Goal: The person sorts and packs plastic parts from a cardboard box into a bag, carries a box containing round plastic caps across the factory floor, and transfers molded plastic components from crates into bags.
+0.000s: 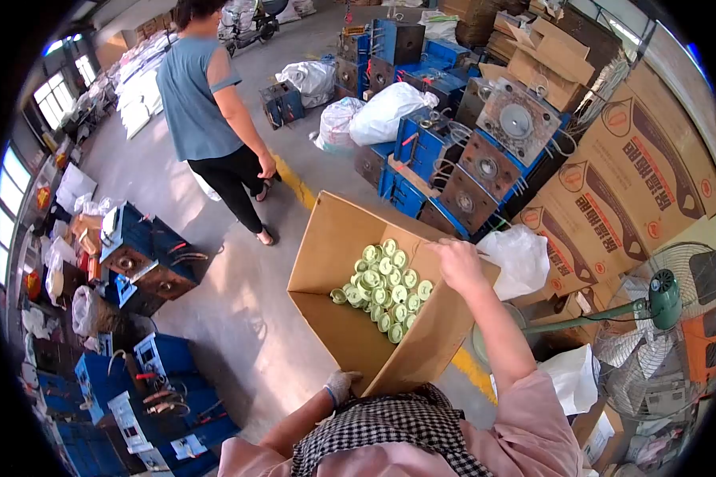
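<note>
An open cardboard carton [428, 350] is held before the body, its right rim clasped by the curled right hand [458, 265], its near edge by the gloved left hand [341, 387], partly hidden. Pale-green round caps [384, 285] are heaped inside, toward the far right; a bulging white sack [391, 113] is seen beyond.

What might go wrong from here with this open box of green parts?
The open cardboard box could tip and spill its loose green parts, as the right hand grips one rim and the left hand the near edge. Moving forward might bump the person ahead. A wide right turn might knock the fan.
</note>
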Demonstrator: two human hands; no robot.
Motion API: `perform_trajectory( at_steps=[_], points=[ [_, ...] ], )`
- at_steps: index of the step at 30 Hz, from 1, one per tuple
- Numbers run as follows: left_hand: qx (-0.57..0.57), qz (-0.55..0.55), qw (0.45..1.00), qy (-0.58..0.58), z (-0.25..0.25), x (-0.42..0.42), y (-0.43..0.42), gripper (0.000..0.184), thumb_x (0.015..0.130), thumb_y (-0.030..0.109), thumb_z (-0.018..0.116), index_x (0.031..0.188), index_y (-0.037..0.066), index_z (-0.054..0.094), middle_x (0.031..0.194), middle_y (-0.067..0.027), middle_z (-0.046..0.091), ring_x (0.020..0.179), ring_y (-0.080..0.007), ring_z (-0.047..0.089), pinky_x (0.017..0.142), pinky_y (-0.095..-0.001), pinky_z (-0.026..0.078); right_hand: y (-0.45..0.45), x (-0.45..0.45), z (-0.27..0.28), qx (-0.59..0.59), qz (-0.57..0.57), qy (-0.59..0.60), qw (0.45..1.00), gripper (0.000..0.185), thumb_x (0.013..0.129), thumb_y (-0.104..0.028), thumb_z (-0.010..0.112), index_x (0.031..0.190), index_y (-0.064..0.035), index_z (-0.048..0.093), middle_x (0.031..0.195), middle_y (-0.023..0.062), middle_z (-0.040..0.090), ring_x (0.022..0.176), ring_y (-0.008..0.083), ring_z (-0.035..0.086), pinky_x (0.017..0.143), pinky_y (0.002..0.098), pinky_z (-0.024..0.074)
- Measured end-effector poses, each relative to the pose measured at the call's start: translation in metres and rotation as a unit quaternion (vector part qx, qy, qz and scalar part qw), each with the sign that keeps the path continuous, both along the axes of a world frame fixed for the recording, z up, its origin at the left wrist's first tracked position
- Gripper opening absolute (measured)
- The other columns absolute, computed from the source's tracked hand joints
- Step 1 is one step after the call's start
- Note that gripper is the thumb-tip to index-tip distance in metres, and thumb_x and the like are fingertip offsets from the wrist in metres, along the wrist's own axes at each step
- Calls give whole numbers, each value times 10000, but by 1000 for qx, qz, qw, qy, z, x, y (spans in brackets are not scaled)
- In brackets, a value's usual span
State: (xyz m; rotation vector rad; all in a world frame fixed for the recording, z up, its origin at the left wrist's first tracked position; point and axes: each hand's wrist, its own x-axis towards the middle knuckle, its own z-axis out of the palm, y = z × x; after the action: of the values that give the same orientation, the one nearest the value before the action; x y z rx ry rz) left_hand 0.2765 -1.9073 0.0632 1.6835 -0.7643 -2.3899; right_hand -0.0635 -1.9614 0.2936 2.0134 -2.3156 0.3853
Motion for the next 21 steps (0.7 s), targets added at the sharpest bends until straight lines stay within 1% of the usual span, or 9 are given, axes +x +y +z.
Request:
perform_trajectory(
  at_steps=[4, 6, 7, 9, 13, 14, 17, 19, 21],
  points=[
    [-87, -21, 994, -59, 6, -1, -74, 235, 780, 62, 620, 995, -35, 617, 861, -136, 659, 731, -241, 635, 650, -353, 526, -63, 0, 23, -54, 33, 34, 997, 330, 709, -3, 531, 975, -126, 683, 814, 119, 637, 735, 301, 629, 666, 396, 499],
    [-185, 2, 976, -116, -11, -1, -116, 224, 779, 63, 623, 983, -28, 623, 823, -111, 661, 687, -211, 631, 634, -327, 521, -98, -3, 30, -49, 39, -5, 998, 399, 662, 19, 509, 1010, -91, 672, 979, 179, 653, 861, 327, 625, 765, 413, 497],
    [-182, 1, 976, -118, -13, 3, -130, 224, 779, 63, 623, 983, -28, 623, 823, -111, 661, 687, -211, 631, 634, -327, 521, -115, 1, 30, -46, 39, -7, 998, 399, 662, 19, 509, 1010, -91, 672, 979, 179, 653, 861, 327, 625, 765, 413, 497],
    [-209, 120, 970, -29, -14, -2, -170, 210, 778, 52, 626, 975, -23, 624, 809, -97, 662, 660, -192, 627, 622, -311, 519, -156, -2, 27, -41, 45, -4, 998, 401, 659, 18, 513, 1015, -85, 668, 983, 182, 651, 869, 325, 626, 762, 418, 495],
    [-222, 137, 964, -49, 0, -10, -246, 211, 775, 34, 623, 978, -21, 622, 846, -102, 664, 705, -180, 629, 637, -310, 520, -246, -16, 16, -35, 64, -20, 997, 402, 670, 25, 502, 1025, -83, 658, 1012, 178, 646, 873, 328, 625, 745, 414, 495],
    [-224, 109, 962, -107, 7, -14, -266, 218, 777, 35, 622, 988, -23, 619, 870, -109, 665, 733, -183, 632, 661, -308, 520, -273, -22, 14, -41, 69, -24, 997, 402, 670, 25, 502, 1025, -83, 658, 1012, 178, 646, 873, 328, 625, 745, 414, 495],
    [-229, 96, 958, -145, 17, -24, -320, 224, 778, 40, 625, 992, -25, 617, 879, -111, 665, 742, -187, 633, 676, -308, 521, -341, -31, 18, -86, 99, -35, 991, 377, 690, 12, 504, 1019, -89, 658, 945, 159, 655, 830, 320, 628, 726, 410, 497],
    [-233, 105, 954, -160, 45, -36, -350, 227, 777, 41, 625, 994, -27, 616, 883, -109, 666, 741, -184, 632, 673, -305, 520, -387, -30, 21, -70, 139, 23, 988, 240, 747, -41, 534, 944, -79, 665, 760, 124, 624, 719, 276, 638, 652, 381, 516],
    [-236, 110, 947, -187, 69, -43, -381, 233, 776, 43, 626, 998, -29, 615, 890, -104, 667, 739, -178, 631, 668, -299, 517, -432, -28, 19, -94, 158, 35, 982, 229, 746, -45, 539, 936, -73, 662, 760, 113, 629, 722, 262, 643, 636, 378, 518]
  ],
)
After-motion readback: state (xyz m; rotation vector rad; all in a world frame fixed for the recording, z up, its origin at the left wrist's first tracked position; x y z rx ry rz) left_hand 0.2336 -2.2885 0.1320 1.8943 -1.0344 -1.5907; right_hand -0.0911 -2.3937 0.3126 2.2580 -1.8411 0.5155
